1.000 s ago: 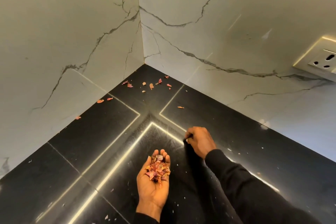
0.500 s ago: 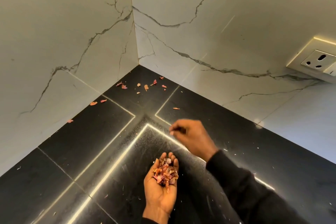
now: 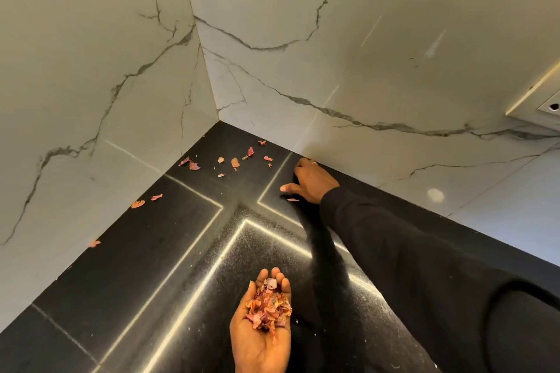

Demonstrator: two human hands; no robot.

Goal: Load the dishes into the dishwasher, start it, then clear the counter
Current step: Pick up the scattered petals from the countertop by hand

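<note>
- Both hands are working over the black counter (image 3: pixel 127 266): the right hand (image 3: pixel 312 180), in a black sleeve (image 3: pixel 424 266), is reaching far toward the back wall with fingers loosely spread and palm down on the stone, gripping nothing that shows; the left hand (image 3: pixel 262 333) is lying palm up near the bottom edge, cupped wide and carrying a heap of peel scraps (image 3: pixel 268 306)
- White marbled wall panels (image 3: pixel 91 70) are meeting in a corner behind the counter, closing it in on two sides
- A wall socket (image 3: pixel 542 103) is showing partly at the right edge
- Loose peel flakes (image 3: pixel 235 162) are lying scattered in the corner, left of the right hand, with more along the left wall
- One small flake (image 3: pixel 292 199) is sitting just under the right thumb
</note>
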